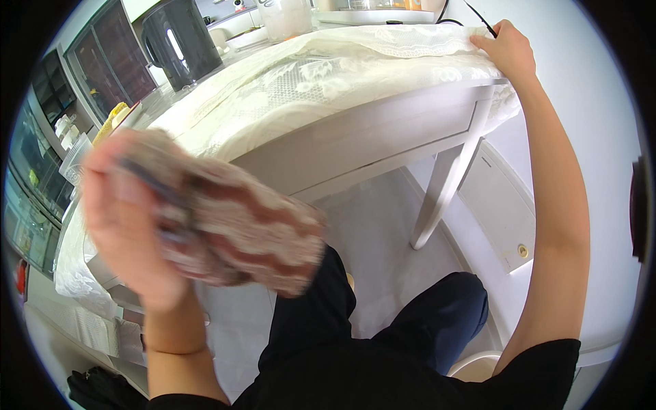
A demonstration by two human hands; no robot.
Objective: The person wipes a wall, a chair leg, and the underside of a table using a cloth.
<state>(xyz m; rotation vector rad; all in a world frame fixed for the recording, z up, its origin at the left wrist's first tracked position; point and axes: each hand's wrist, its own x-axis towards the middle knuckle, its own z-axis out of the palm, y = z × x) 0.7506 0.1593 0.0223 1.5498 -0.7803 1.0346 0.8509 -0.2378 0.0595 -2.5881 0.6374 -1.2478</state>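
My left hand (128, 220), blurred by motion, grips a folded cloth (251, 220) with brown-red and cream wavy stripes, in front of the table's left part. At the far right corner of the table, my right hand (510, 48) pinches the edge of a cream lace tablecloth (318, 77) between thumb and fingers. The lace is gathered back in folds along the near edge, over the white wooden table apron (369, 133). A thin black cable passes by my right hand.
A dark grey pitcher (182, 43) and a translucent plastic container (286, 18) stand on the table. A white table leg (443, 195) slants down near a white wall panel (499, 205). Beside my right knee is a cream bin (474, 366). Dark fabric (105, 389) lies at lower left.
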